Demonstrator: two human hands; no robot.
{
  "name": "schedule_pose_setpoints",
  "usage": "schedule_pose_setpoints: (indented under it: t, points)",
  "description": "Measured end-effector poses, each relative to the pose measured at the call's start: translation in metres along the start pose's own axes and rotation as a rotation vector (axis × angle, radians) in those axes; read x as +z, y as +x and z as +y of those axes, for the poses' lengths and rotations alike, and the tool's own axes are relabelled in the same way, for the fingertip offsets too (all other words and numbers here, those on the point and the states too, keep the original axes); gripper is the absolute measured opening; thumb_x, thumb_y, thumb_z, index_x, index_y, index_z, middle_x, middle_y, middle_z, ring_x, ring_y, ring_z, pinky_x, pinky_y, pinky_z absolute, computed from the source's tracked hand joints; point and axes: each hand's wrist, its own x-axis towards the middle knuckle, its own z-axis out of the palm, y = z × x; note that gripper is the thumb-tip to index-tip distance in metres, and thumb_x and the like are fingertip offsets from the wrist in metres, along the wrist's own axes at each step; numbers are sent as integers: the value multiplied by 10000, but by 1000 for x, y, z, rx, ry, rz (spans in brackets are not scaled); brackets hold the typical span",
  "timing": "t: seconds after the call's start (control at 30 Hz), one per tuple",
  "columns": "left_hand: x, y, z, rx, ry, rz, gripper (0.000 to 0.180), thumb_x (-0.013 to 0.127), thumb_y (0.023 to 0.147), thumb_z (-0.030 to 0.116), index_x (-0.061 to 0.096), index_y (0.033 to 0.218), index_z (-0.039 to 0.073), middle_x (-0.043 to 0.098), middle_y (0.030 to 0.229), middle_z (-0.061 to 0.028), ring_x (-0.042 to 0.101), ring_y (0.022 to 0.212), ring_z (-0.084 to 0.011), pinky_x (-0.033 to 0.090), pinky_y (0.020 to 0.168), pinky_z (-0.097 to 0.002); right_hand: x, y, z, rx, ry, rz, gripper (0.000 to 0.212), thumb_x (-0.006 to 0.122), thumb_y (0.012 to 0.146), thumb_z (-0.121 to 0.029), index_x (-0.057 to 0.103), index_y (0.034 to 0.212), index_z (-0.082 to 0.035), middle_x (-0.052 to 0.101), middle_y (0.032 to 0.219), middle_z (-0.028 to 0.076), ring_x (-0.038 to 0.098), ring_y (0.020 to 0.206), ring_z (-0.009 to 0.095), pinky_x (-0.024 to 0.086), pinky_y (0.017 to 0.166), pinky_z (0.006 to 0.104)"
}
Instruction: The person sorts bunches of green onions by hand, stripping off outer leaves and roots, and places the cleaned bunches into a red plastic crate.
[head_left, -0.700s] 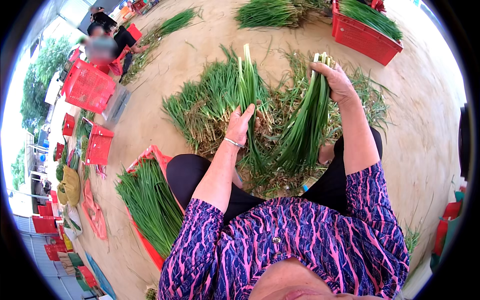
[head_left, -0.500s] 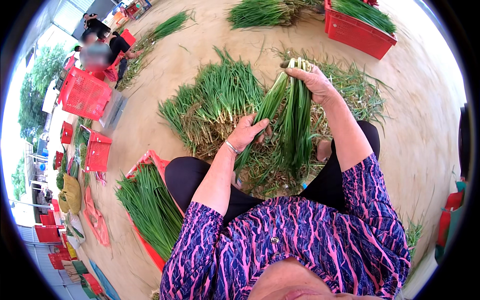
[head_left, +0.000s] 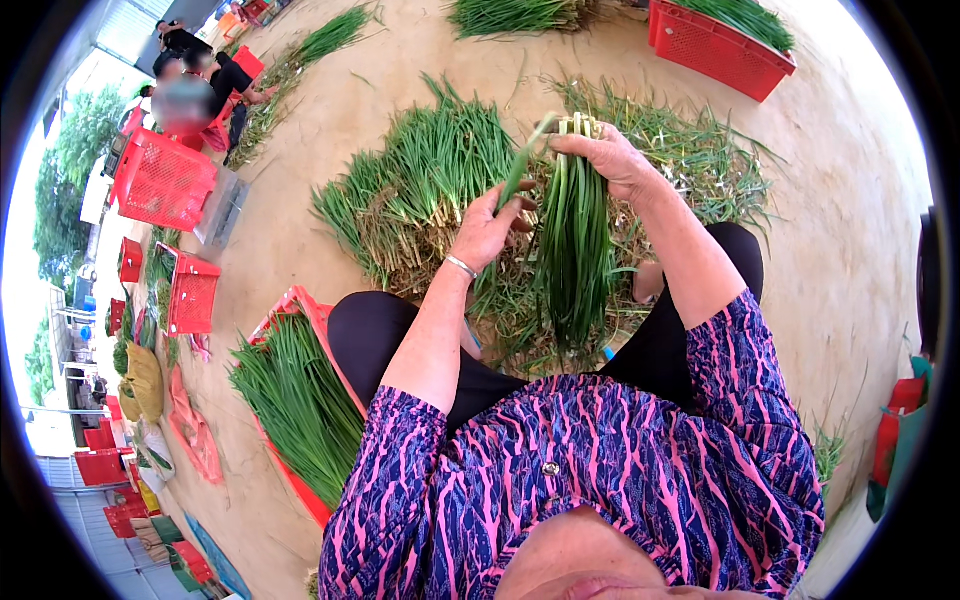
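Note:
My right hand point(head_left: 612, 163) grips a bunch of garlic chives point(head_left: 575, 260) near its pale stem ends, and the long green leaves hang down between my knees. To its left, my left hand point(head_left: 484, 232) is closed on a few separate chive stalks point(head_left: 516, 178), held tilted upward with their tips close to the bunch's stem ends; these tips are slightly blurred. Just beyond my left hand, a large pile of chives point(head_left: 440, 160) lies on the ground with its roots toward me. Loose trimmed leaves point(head_left: 690, 150) are scattered beyond my right hand and beneath the bunch.
Beside my left leg stands a red crate point(head_left: 327, 322) filled with chives point(head_left: 300, 400). Another red crate point(head_left: 720, 50) with chives is at the far right, and a chive heap point(head_left: 520, 15) lies far ahead. Red crates point(head_left: 165, 180) and seated people are at the left.
My left hand has moved up and away from the hanging leaves, with a few stalks now apart from the bunch. My right hand has shifted slightly left, still holding the bunch.

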Motion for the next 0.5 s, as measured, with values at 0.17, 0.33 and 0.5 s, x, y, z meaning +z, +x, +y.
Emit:
schedule_pose_setpoints:
  t: [0.17, 0.33, 0.5]
  points:
    - [11, 2, -2, -124, 29, -108, 374, 542, 1005, 227, 503, 1344, 72, 632, 956, -19, 587, 700, -84, 461, 506, -221, -2, -1, 1, 16, -4, -77, 187, 696, 850, -88, 673, 1023, -22, 696, 826, 55, 684, 696, 153, 594, 660, 318]
    - [24, 8, 3, 260, -205, 81, 690, 677, 914, 402, 368, 1425, 57, 459, 1363, -106, 516, 1123, -176, 439, 984, -349, -5, -1, -13, -17, 103, 46, 151, 687, 842, -56, 682, 966, 29, 693, 788, 82, 684, 651, 179, 594, 601, 326]
    - [55, 5, 25, 742, 618, 155, 687, 864, 691, 331, 558, 1290, 191, 267, 1505, -187, 368, 1358, -396, 361, 1117, -485, -14, 3, -12, -154, 216, 217, 177, 703, 839, -64, 669, 977, 42, 710, 843, 112, 688, 691, 187, 592, 621, 354]
